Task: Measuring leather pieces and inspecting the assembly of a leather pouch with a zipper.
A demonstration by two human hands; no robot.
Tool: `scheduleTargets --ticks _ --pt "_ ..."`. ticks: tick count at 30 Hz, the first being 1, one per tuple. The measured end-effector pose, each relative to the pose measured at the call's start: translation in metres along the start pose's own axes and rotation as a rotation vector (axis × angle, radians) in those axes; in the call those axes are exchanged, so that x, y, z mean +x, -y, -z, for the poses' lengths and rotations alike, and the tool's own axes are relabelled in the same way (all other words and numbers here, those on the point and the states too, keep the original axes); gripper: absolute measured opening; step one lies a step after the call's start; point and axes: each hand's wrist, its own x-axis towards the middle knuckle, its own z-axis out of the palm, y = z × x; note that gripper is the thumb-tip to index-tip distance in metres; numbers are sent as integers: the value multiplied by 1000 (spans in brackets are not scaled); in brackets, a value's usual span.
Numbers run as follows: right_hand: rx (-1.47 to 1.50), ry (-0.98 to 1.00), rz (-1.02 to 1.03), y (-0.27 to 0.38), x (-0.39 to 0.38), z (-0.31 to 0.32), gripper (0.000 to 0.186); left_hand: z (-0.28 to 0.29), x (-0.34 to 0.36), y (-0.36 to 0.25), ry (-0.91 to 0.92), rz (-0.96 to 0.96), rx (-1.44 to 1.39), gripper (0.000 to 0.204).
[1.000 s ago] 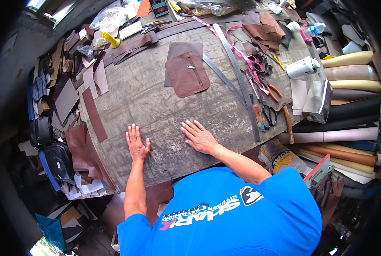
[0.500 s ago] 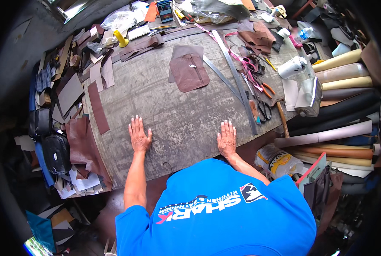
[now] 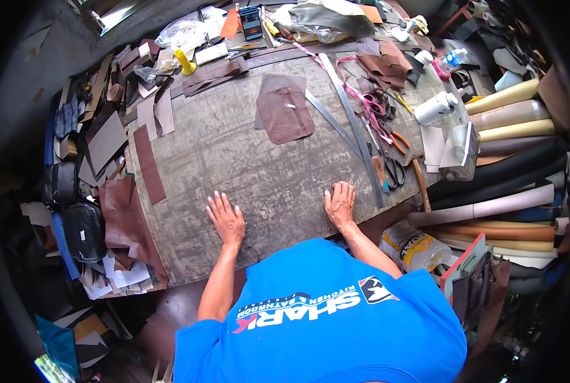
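A person's left hand [image 3: 228, 223] lies palm-down and empty, fingers spread, on a worn worktable [image 3: 234, 163]; the right hand [image 3: 341, 205], fingers loosely bent, rests near the edge, grasping nothing visible. Beyond both, a brown zippered leather panel [image 3: 286, 122] overlaps a grayish-brown sheet [image 3: 288, 81].

Left hand [image 3: 226, 219] fanned, right hand [image 3: 341, 204] bent, over the surface [image 3: 285, 166]

The left hand is held palm down, its fingers spread and pointed toward the far side of the surface, slightly leftward. The right hand is held back upward, its fingers drawn closer together and bent. The left forearm [image 3: 221, 281] and right forearm [image 3: 371, 247] are extended bare across the surface's near edge. Whether the palms are pressed to the surface cannot be told.
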Motion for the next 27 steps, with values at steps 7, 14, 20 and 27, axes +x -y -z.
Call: scheduleTargets --ticks 7,14,20,27 --pt "186 -2 -13 14 97 -23 48 38 -92 -13 259 -234 -134 62" --pt "102 110 -251 55 201 -51 83 51 -116 9 188 -7 -144 59" --pt "290 172 -362 48 221 -67 52 35 29 -21 0 70 -325 43" --pt "1154 136 -534 17 118 -2 26 -38 250 -90 -66 -61 -351 44"
